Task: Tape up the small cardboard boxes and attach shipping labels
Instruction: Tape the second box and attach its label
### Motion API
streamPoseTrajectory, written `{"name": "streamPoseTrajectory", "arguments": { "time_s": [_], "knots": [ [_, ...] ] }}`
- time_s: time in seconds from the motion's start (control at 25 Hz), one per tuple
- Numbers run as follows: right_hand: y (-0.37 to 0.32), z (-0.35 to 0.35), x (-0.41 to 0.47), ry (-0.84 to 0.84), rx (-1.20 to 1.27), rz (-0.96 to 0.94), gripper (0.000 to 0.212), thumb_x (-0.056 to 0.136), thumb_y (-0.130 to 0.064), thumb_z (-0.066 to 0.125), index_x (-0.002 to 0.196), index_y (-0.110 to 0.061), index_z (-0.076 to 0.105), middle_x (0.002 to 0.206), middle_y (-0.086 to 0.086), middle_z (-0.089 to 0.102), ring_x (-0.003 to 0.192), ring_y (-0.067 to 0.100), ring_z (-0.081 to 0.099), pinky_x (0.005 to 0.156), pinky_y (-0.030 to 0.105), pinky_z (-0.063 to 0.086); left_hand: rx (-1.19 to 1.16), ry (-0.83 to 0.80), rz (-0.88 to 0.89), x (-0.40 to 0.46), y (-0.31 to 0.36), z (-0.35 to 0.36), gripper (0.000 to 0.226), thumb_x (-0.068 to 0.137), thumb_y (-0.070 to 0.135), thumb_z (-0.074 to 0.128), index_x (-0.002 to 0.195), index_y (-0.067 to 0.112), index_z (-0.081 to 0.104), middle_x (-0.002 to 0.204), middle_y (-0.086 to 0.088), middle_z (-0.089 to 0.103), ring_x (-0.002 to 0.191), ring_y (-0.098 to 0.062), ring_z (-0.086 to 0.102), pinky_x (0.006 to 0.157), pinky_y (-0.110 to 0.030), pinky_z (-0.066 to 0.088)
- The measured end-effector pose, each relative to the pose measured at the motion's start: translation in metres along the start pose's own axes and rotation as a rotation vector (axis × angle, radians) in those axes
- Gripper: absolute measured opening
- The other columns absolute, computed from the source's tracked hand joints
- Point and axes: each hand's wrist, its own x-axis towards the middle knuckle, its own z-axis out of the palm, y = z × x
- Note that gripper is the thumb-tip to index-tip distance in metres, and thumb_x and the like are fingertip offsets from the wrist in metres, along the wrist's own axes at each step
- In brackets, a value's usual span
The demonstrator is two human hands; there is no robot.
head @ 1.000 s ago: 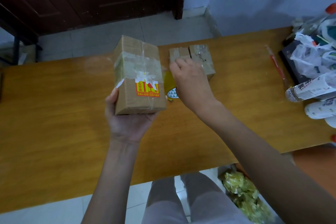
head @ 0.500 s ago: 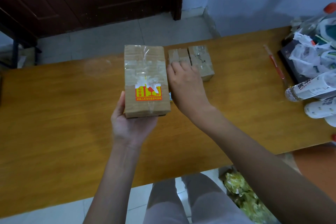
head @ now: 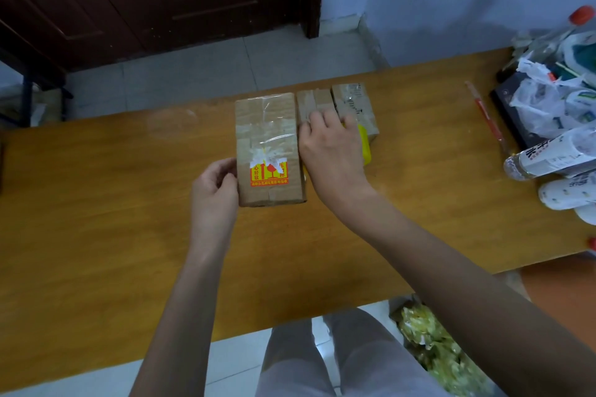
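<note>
**One box taped and stickered, two smaller ones waiting**

Head view. The large cardboard box (head: pixel 269 151) lies flat on the wooden table (head: pixel 96 219), a little toward 12 o'clock from the table's middle. Its brown top is crossed by glossy clear tape that wrinkles and catches the light, and a red-and-yellow fragile sticker (head: pixel 269 175) sits near its 6 o'clock end with torn white paper scraps just above. By the look of it, this box is sealed and labelled.

The left hand (head: pixel 214 185) rests against the box's 9 o'clock side, fingers curled and pinching its edge. The right hand (head: pixel 332 148) lies at the box's 3 o'clock side, fingers bent over something yellow, apparently a tape roll or dispenser (head: pixel 364 147); only a smooth yellow sliver shows, so I cannot tell whether it is truly gripped.

Beyond the right hand's fingers, at 12 to 1 o'clock, two small cardboard boxes (head: pixel 338 103) stand side by side, touching. Both show patches of tape; the right one bears dark print. No bright sticker is visible on either, so these likely remain to be finished.

At 3 o'clock, well apart, lie crumpled plastic bags (head: pixel 548 100), white-labelled bottles (head: pixel 551 158) and a thin red stick (head: pixel 485 114). The tabletop is a smooth, glossy orange veneer.
</note>
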Motion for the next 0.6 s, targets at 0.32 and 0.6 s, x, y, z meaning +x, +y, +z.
{"name": "streamPoseTrajectory", "arguments": {
  "time_s": [0.32,0.6],
  "knots": [
    [-0.008,0.008,-0.001,-0.082,0.066,-0.05,0.031,0.091,0.001,0.035,0.118,-0.002,0.049,0.113,0.016,0.055,0.111,0.033,0.048,0.097,0.041,0.034,0.494,-0.017,0.04,0.0,-0.014,0.043,0.104,0.057,0.048,0.087,0.134,0.002,0.034,0.123,-0.01,0.057,0.108,-0.027,0.06,0.083,-0.041,0.052],
    [0.033,0.007,-0.001,0.035,0.213,-0.106,0.05,0.073,-0.021,0.074,0.119,-0.014,0.054,0.11,0.005,0.061,0.102,0.027,0.056,0.088,0.036,0.039,0.119,-0.075,-0.18,0.005,-0.027,0.029,0.096,0.045,0.061,0.065,0.126,0.02,0.034,0.105,0.009,0.05,0.091,-0.011,0.056,0.071,-0.033,0.048]
  ]
}}
